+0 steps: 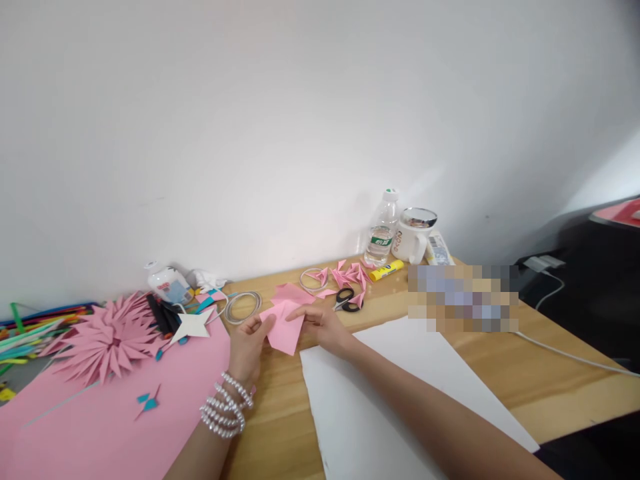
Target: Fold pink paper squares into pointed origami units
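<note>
Both the left hand (249, 347) and right hand (320, 325), wrists raised, pinch the pink paper (284, 329) in closed grips.

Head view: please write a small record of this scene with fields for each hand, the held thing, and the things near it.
left hand: grips the pink paper piece at its left edge; pearl bracelets on the wrist
right hand: fingers press on the paper's right side
surface: wooden table
near: scissors, glue stick, white sheet, pink paper flower
far edge: water bottle, white mug
</note>
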